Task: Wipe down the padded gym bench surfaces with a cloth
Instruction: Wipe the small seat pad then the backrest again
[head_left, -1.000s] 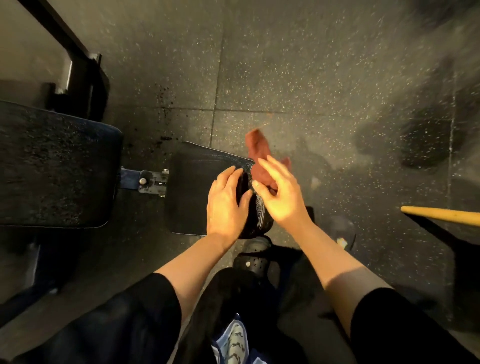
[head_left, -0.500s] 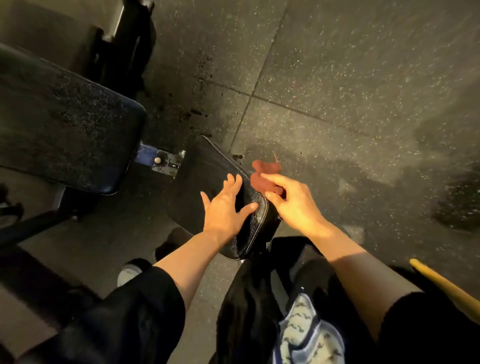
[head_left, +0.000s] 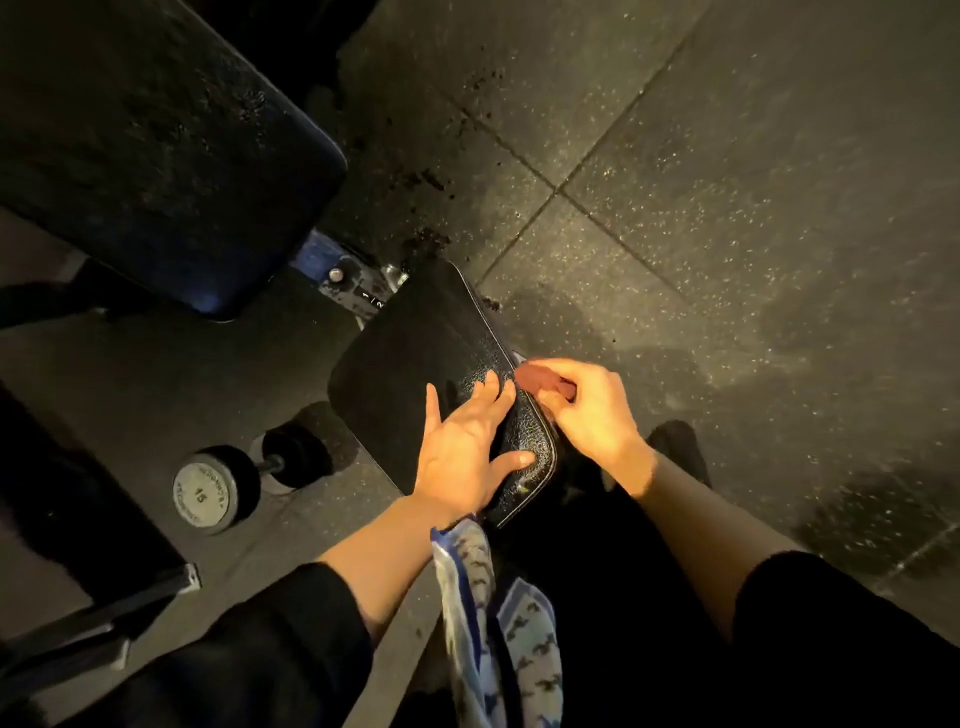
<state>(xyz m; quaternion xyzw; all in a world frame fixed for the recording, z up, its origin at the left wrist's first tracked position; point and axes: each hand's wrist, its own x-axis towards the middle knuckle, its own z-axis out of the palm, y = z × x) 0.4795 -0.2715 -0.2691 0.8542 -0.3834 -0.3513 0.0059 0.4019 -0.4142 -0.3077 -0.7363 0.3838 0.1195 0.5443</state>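
The left hand (head_left: 467, 447) is lying flat on the small black padded vinyl seat pad (head_left: 415, 364), fingers straight and spread, pointing toward one o'clock, with the thumb stretched out toward the pad's near corner. The right hand (head_left: 592, 410) is gripping a crumpled reddish-brown cloth (head_left: 540, 382), its fingers curled around the fabric, and is holding it against the pad's edge at the three o'clock side, just beside the left fingertips.

The seat pad is sitting near the middle of the view, tilted so that its long axis is running from eleven o'clock to five o'clock. At its eleven o'clock end, a blue and grey metal hinge bracket (head_left: 337, 270) is joining it to the large black padded backrest (head_left: 156, 140), which is filling the upper left. A round-ended dark dumbbell marked 15 (head_left: 218, 488) is lying on the speckled dark rubber tile floor (head_left: 727, 182) at nine o'clock from the left hand, well apart from it. A blue and white patterned fabric (head_left: 498, 623) is hanging at six o'clock, between the two black-sleeved forearms.
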